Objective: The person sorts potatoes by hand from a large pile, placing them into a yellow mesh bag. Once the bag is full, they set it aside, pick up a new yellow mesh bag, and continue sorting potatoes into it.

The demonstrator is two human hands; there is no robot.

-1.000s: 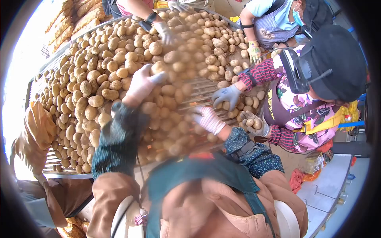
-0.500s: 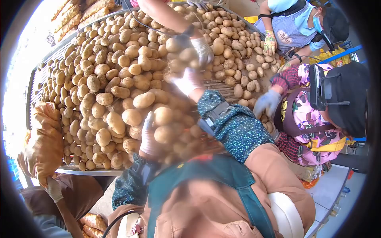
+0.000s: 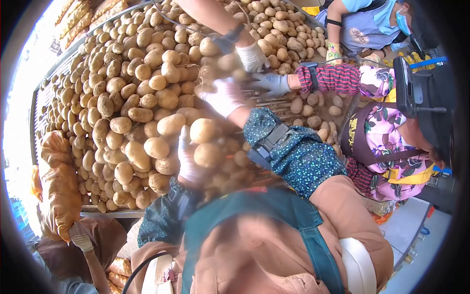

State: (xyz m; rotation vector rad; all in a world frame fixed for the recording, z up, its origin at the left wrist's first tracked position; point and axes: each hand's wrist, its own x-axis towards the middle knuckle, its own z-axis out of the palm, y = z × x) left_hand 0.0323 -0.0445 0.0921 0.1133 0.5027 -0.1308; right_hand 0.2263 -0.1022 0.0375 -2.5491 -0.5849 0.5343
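Over a slatted metal table [image 3: 122, 214] heaped with tan, rounded potatoes [image 3: 134, 154], a person in a peach-coloured top [image 3: 245, 250] and a dark teal apron [image 3: 254, 210] works with both hands in pale, thin gloves. The potatoes spread across the view from 9 o'clock round to 1 o'clock.

The left hand [image 3: 187, 159], just off centre at 9 o'clock, is unclenched and seen edge-on, one grey-tipped finger stretched upward beside two large potatoes on its 3 o'clock side. Whether the palm touches them cannot be told, nor how far the other fingers curl.

The right hand [image 3: 224, 97], at 12 o'clock, is unclenched, its blurred fingers reaching toward 10 o'clock among potatoes; no potato can be made out in its grasp.

Near it, a white-gloved hand [image 3: 252, 57] reaches in from 12 o'clock, and a blue-grey-gloved hand [image 3: 274, 84] from 2 o'clock, the latter belonging to a co-worker in pink floral clothing [image 3: 387, 132] at 3 o'clock. Another co-worker in light blue [image 3: 364, 32] stands between 1 and 2 o'clock. Toward 8 o'clock, a gloved hand [image 3: 80, 236] touches the lower end of a bulging orange-brown sack [image 3: 58, 181].
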